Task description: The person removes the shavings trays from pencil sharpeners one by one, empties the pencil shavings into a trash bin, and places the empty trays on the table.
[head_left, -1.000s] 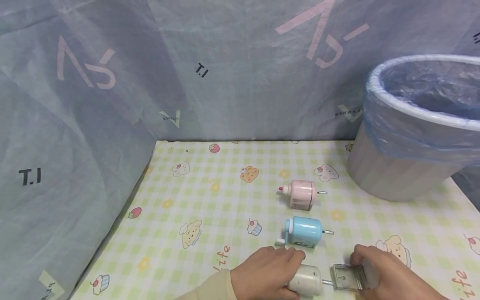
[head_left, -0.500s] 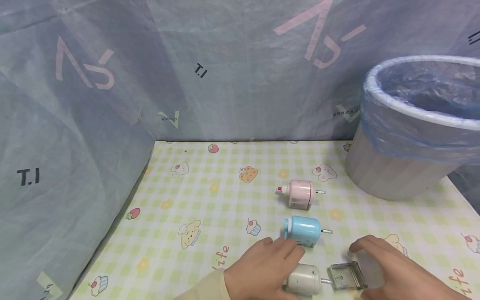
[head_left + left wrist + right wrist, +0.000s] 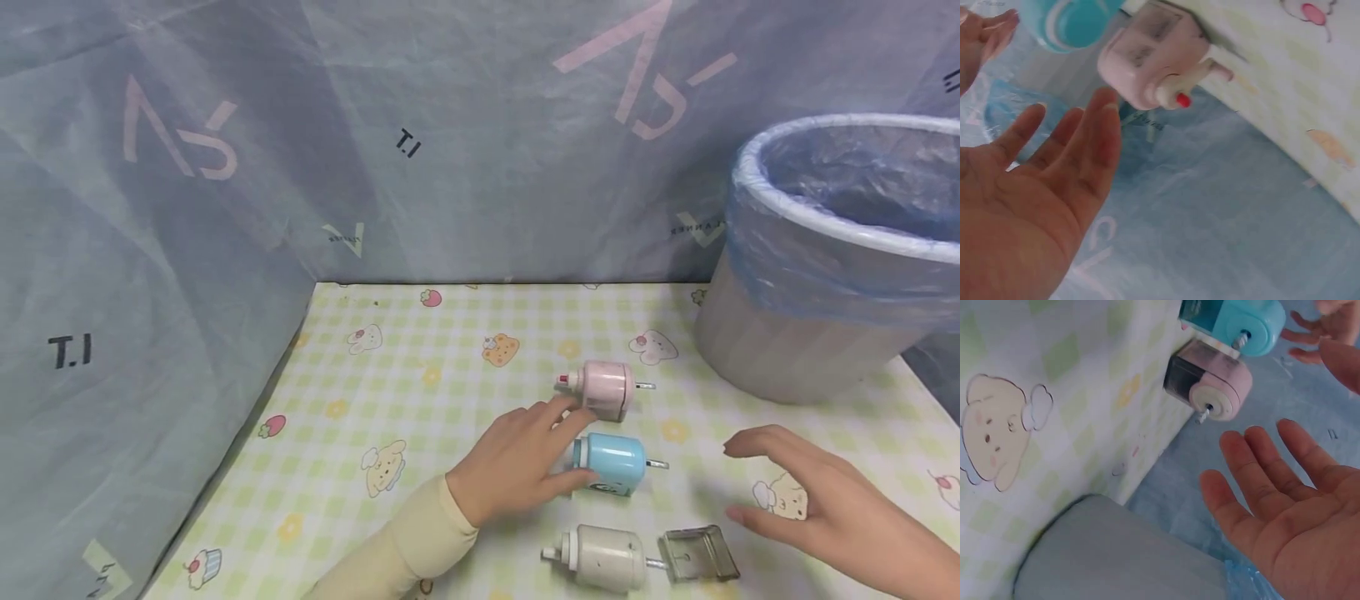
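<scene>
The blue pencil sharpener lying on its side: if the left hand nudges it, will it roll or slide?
The blue pencil sharpener has a rounded top but a flatter side against the mat, so it would probably slide or rock rather than roll far. Its protruding shaft should also limit rolling. The left hand is open beside it; it looks like light, smooth plastic.
</scene>
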Available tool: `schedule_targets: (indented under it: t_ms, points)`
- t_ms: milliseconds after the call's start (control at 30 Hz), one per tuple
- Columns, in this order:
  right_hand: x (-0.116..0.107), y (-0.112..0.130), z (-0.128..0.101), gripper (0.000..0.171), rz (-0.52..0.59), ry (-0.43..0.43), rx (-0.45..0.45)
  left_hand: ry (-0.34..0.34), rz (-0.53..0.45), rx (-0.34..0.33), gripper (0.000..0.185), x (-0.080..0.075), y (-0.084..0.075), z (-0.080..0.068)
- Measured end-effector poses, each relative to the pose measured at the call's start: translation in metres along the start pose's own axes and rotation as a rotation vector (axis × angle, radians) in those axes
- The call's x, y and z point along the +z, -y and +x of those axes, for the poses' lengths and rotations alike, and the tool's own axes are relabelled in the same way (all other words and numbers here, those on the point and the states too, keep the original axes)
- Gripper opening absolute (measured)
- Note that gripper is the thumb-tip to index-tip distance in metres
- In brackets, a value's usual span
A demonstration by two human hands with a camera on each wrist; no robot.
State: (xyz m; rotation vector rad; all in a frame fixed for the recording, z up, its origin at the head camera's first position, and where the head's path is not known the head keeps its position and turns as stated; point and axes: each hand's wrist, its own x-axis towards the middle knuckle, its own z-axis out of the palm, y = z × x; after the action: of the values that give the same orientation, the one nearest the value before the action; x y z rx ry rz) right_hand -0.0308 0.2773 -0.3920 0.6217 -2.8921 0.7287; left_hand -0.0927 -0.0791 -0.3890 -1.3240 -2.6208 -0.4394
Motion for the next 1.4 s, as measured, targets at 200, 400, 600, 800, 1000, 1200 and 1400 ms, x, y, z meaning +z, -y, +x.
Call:
schedule_targets:
  t_ms: [200,400,600,800,1000,1200,1400]
  points:
    - [-0.001,0.000,0.008,0.059,0.038,-0.051,-0.044,0.104,-0.142,-0.017,0.067,0.013,0.011,0.006]
    - [0.006,0.002,0.015,0.059,0.086,-0.041,-0.123,0.193,-0.174,-0.024,0.071,0.021,0.010,0.012]
    - [0.009,0.006,0.023,0.060,0.095,-0.020,-0.172,0.234,-0.144,-0.080,0.077,0.025,0.004,0.020]
    - [0.008,0.009,0.027,0.055,0.126,0.022,-0.158,0.248,-0.177,-0.101,0.078,0.026,0.002,0.024]
    - [0.012,0.008,0.027,0.054,0.173,0.047,-0.186,0.247,-0.099,-0.130,0.076,0.030,0.001,0.027]
    - [0.014,0.005,0.022,0.055,0.181,0.057,-0.186,0.264,-0.066,-0.133,0.076,0.033,0.000,0.033]
    - [0.014,0.003,0.024,0.054,0.201,0.082,-0.193,0.277,-0.022,-0.114,0.076,0.037,-0.002,0.037]
